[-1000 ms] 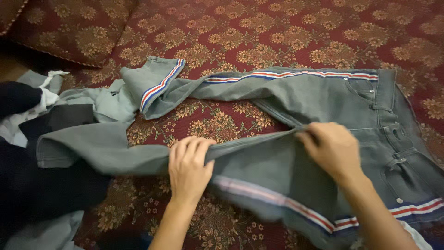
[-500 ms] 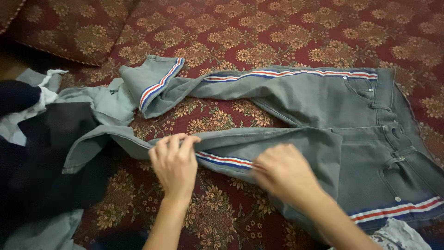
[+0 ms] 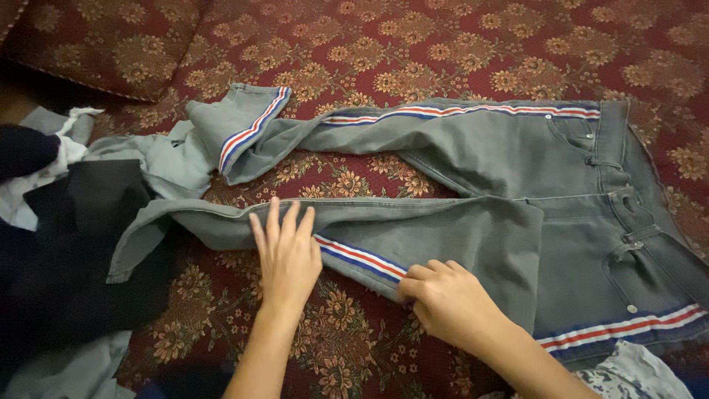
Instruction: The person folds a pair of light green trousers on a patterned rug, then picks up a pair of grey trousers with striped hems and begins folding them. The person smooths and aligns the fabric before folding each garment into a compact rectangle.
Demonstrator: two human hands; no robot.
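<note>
Grey jeans with red, white and blue side stripes, spread on a red patterned carpet. Left hand lies flat, fingers extended, on the near leg; right hand curls over that leg's striped edge (grip unclear). 1 pile of dark clothes lies at left

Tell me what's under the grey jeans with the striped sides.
The grey jeans lie on a red floral carpet, which shows between the legs. The near leg's end overlaps dark clothes. Whatever lies directly beneath the fabric is covered.
</note>
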